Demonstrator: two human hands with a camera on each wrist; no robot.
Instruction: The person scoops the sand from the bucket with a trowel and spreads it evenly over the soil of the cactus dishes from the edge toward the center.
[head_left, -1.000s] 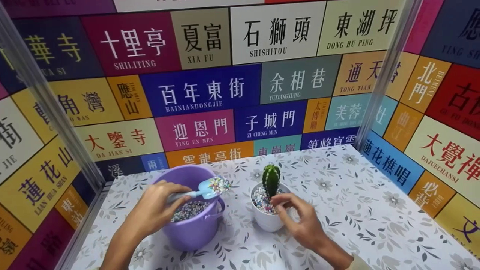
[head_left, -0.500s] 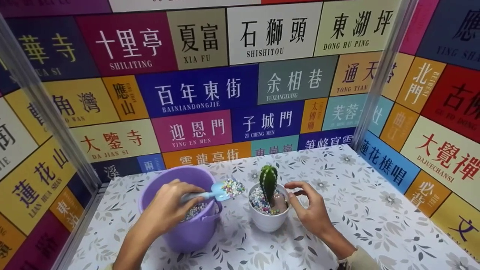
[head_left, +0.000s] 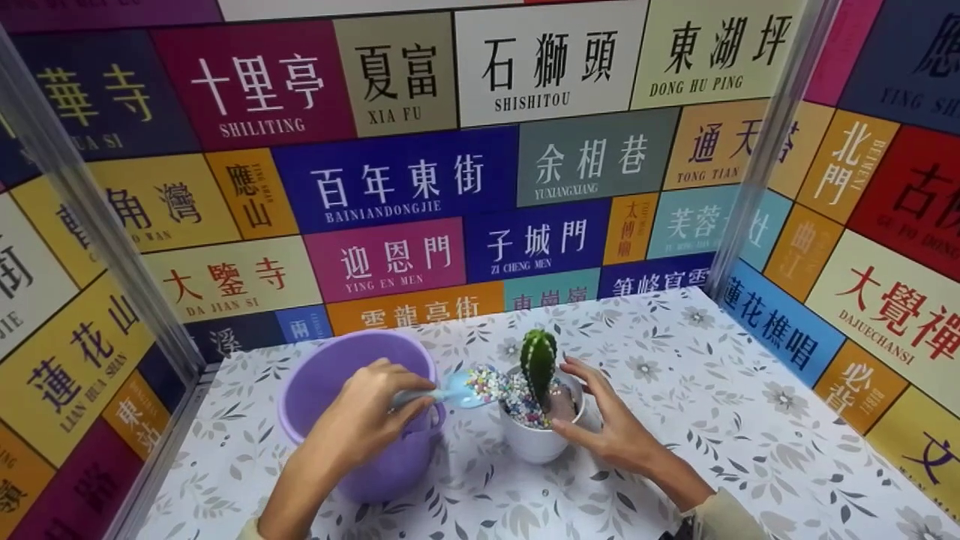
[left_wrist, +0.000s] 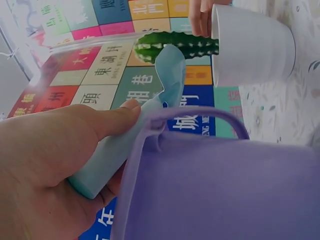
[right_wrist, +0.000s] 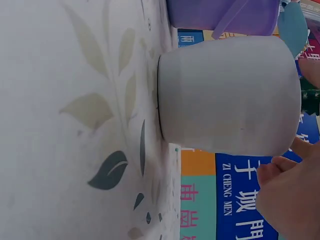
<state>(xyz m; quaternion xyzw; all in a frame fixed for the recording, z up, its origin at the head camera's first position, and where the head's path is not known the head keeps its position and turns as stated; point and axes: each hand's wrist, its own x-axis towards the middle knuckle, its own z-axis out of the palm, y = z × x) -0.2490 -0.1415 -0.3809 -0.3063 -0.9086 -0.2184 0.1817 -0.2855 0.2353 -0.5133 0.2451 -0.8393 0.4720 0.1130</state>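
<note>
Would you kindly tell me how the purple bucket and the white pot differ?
The purple bucket is larger; the white pot is smaller. The bucket has a handle, while the pot shows none. A cactus rises from the pot; none shows in the bucket. Both stand on the patterned tabletop.

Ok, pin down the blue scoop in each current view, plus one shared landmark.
Head: the blue scoop is below centre, just left of the white pot.
Left wrist: slanting through the middle, in the left hand.
Right wrist: near the top right corner, only partly visible.
Shared landmark: the white pot.
</note>
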